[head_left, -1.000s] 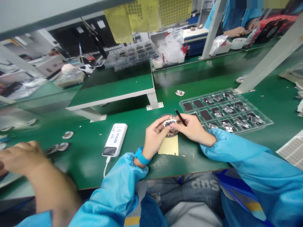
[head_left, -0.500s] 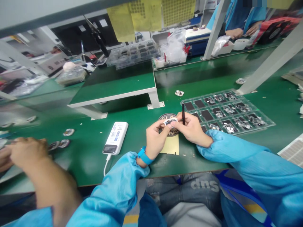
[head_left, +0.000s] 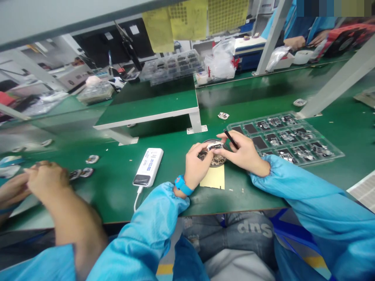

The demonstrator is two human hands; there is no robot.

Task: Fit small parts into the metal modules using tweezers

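Small white-framed electronic component (head_left: 213, 146) held just above a round dark mesh dish (head_left: 217, 160) on a green bench mat (head_left: 166, 158). The left hand (head_left: 196, 164), with a blue wristband (head_left: 182, 185) at the wrist, is closed on the component, its curled fingers and thumb pinching it from the left. The right hand (head_left: 244, 151) is closed in a pencil grip on a slim black tool (head_left: 231, 139), whose free end points up and away from the component. The right fingertips (head_left: 219, 150) lie close to the component's right edge; whether they touch it cannot be told. Both hands meet over the dish, with the forearms in blue sleeves spread to either side. A yellow card (head_left: 212, 178) lies just below the dish, a white power bank (head_left: 148, 167) to its left, and a clear tray of modules (head_left: 310, 160) to its right. Further left, another person's hands (head_left: 47, 179) work near small round parts (head_left: 92, 159).
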